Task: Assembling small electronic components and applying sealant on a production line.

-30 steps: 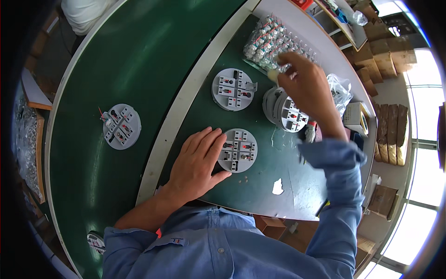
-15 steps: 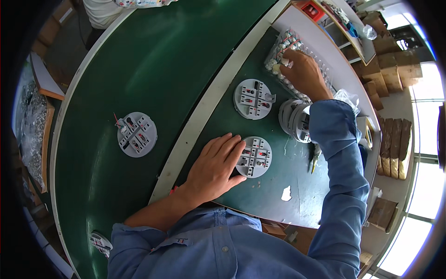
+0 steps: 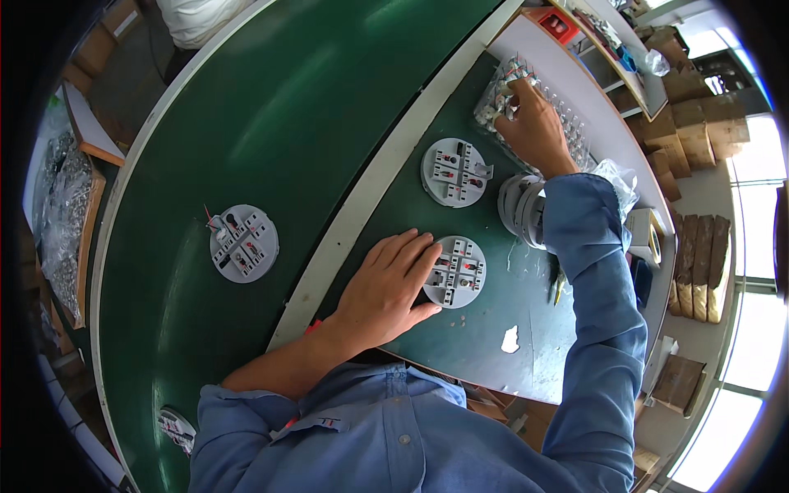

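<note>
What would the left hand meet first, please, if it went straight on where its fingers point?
Probably the upper disc, ahead of the left hand; the near disc, which it seems to touch, lies beside it. Depth is unclear.

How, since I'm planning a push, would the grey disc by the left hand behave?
The grey disc looks rigid, its visible outline evenly round. Lying flat on the green tabletop, it would probably slide rather than roll. Its small raised parts might be fragile.
</note>
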A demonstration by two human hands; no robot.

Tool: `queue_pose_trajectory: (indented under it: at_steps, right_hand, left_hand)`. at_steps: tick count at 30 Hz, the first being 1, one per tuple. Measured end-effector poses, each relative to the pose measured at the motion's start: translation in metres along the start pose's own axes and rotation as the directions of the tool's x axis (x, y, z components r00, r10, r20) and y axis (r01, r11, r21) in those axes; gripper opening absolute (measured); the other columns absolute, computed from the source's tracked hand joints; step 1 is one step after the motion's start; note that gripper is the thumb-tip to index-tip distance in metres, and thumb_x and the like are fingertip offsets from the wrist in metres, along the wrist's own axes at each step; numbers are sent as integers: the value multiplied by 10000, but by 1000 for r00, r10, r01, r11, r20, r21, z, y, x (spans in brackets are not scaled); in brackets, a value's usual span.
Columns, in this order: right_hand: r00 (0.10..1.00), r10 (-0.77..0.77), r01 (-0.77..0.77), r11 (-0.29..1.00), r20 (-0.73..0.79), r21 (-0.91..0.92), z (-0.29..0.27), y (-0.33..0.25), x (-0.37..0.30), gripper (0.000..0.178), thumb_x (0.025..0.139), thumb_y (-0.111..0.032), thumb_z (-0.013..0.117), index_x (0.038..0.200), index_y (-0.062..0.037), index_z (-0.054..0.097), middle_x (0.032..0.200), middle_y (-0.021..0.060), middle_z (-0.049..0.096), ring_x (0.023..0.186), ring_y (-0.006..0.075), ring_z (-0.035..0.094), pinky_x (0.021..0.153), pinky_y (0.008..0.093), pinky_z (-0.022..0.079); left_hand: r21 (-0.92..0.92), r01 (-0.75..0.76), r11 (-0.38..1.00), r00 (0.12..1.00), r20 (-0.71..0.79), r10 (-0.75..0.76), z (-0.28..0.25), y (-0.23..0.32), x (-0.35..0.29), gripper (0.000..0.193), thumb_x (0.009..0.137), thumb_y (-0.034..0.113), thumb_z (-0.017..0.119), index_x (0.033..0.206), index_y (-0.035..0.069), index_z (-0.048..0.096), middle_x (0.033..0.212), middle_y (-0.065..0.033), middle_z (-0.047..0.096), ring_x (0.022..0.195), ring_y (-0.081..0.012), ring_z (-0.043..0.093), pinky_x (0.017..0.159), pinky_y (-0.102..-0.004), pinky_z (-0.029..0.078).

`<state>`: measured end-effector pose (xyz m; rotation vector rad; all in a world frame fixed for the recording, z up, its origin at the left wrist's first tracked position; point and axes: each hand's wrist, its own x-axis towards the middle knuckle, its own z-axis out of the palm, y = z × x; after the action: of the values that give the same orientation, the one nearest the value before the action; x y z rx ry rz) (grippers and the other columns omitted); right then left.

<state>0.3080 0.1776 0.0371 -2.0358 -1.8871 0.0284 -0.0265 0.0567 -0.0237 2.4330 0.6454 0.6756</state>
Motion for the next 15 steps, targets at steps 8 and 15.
queue_pose_trajectory:
  at_steps: [8,15]
  right_hand:
    - [997,70,-62,978,-31,200,7,1,-25,623,842,-39,718,1452,-50,590,1197,157,713,944,289,683,888,404,579]
    - [953,143,-281,745,266,605,-70,-50,-103,743,859,105,673,1575,-31,527,1296,165,719,1009,237,698,926,336,585]
  left_hand:
    - [-20,6,1000,999,33,-5,-10,15,-14,856,783,237,945,1484,-30,531,1504,-229,577,1428,-382,540,1214,-486,417]
    - [-24,24,999,999,30,-23,19,-7,-11,863,776,236,944,1495,-9,535,1528,-205,571,1443,-372,532,1223,-487,414]
